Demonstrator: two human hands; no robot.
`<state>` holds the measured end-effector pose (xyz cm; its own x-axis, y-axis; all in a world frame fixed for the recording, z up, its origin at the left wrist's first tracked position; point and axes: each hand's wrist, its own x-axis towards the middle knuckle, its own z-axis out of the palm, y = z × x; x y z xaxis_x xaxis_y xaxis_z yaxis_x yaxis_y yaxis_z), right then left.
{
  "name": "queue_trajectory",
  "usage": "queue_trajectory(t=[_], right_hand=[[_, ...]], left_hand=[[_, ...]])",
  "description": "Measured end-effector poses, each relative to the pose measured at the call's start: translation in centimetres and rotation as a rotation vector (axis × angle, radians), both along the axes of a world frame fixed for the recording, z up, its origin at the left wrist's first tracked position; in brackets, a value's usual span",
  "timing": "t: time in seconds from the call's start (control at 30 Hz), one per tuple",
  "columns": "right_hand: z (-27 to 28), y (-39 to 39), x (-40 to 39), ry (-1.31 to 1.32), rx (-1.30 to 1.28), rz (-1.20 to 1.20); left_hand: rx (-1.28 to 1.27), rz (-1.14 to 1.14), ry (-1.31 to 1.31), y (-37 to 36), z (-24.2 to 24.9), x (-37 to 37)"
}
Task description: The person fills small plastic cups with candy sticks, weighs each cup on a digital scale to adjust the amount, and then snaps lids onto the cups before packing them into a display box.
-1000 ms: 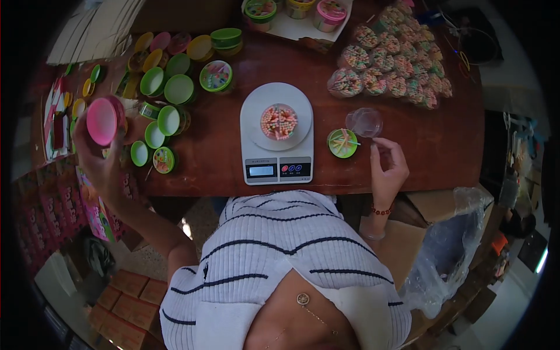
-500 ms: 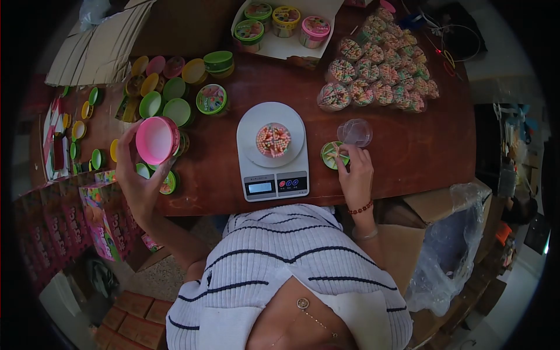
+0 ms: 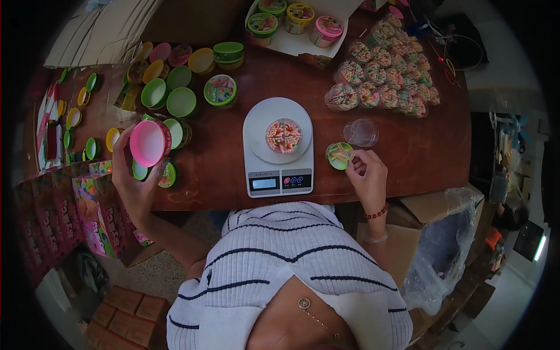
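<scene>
My left hand (image 3: 136, 185) is wrapped round a pink tub (image 3: 150, 144), whose white inside faces up. My right hand (image 3: 371, 176) pinches thin pale sticks over a small green container (image 3: 332, 165) holding several of them. Between my hands stands a white kitchen scale (image 3: 251, 166) with a lit display, too small to read. On its round plate is a clear cup of pink-and-white sticks (image 3: 284, 136), seen from above. A clear plastic cup (image 3: 361, 133) lies just beyond my right fingers.
Several green, yellow and pink tubs (image 3: 181, 102) crowd the left side. Clear cups packed with colourful sticks (image 3: 382, 73) fill the back right. A white box (image 3: 290, 45) of lidded tubs is at the back. An opened carton (image 3: 402, 233) with plastic lining stands at the right front.
The view has shifted slightly, so the scale and tubs sit farther right. My right fingers have drawn a little to the side of the green container, still pinching. My left hand keeps the pink tub.
</scene>
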<state>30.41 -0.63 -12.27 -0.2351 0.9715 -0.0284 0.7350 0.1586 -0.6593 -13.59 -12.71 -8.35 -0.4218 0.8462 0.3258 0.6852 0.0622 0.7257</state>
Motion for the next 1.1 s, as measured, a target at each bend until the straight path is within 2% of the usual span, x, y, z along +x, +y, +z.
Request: queue_trajectory(t=[0.3, 0.43, 0.5, 0.53, 0.6, 0.63, 0.7, 0.8, 0.9, 1.1], right_hand=[[1.4, 1.4, 0.0, 0.093, -0.217, -0.003], [2.0, 1.5, -0.3, 0.053, -0.13, -0.027], [3.5, 0.9, -1.3, 0.212, -0.075, -0.115], [4.1, 0.8, -2.3, 0.211, -0.08, -0.11], [4.7, 0.6, -4.8, 0.613, -0.206, -0.095], [4.4, 0.6, -5.8, 0.616, -0.206, -0.092], [3.6, 0.9, -7.6, 0.527, -0.078, 0.216], [3.7, 1.4, -9.8, 0.394, 0.056, 0.368], [3.8, 1.2, -10.9, 0.27, 0.066, 0.327], [3.6, 1.5, -11.7, 0.231, 0.051, 0.429]], left_hand=[[0.04, 0.009, -0.101, -0.6, -0.8, -0.6], [0.038, 0.022, -0.088, -0.8, -0.8, -0.6], [0.039, 0.037, -0.095, -0.9, -0.7, -0.5], [0.043, 0.032, -0.091, -0.9, -0.5, -0.4], [0.045, 0.029, -0.083, -0.9, -0.5, -0.3], [0.053, 0.037, -0.09, -0.7, -0.6, -0.2], [0.065, 0.046, -0.093, -0.5, -0.5, 0.0], [0.076, 0.025, -0.093, -0.7, -0.3, 0.0], [0.068, 0.037, -0.077, -1.2, -0.6, 0.0], [0.057, 0.064, -0.118, -2.0, -1.2, -0.2]])
